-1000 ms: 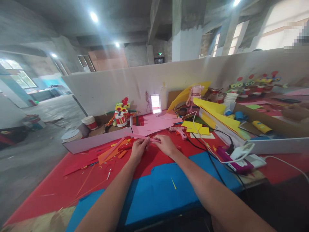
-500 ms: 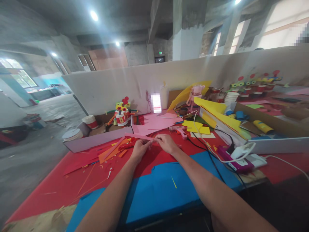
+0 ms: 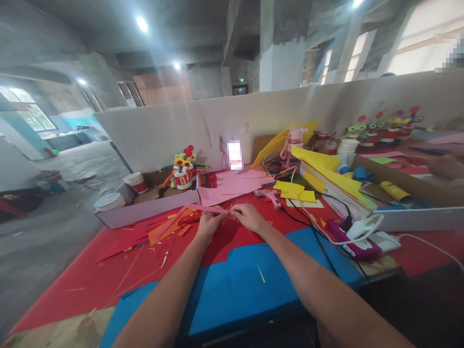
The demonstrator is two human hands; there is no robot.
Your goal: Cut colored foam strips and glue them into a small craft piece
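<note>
A thin pink paper strip (image 3: 203,208) stretches leftward from my fingers over the table. My left hand (image 3: 210,224) pinches it from below. Close beside it, my right hand (image 3: 247,217) has thumb and finger pressed together at the strip's right end. Under the left stretch of the strip lie orange paper pieces (image 3: 163,231) and red scraps. Just beyond my hands are pink paper sheets (image 3: 239,182). A pink glue gun (image 3: 271,197) rests to the right of my right hand, beside yellow paper squares (image 3: 302,191).
A purple power strip (image 3: 355,239) with plugs and cables sits at the right. An open box (image 3: 416,217) there holds coloured tubes. Left, a paper-cup figure (image 3: 183,171) stands behind a low white box wall (image 3: 152,209). Blue sheeting (image 3: 253,285) covers the near edge.
The strip's left part has swung lower and now bends down toward the orange pieces. My hands have shifted only slightly, both still pinching close together.
</note>
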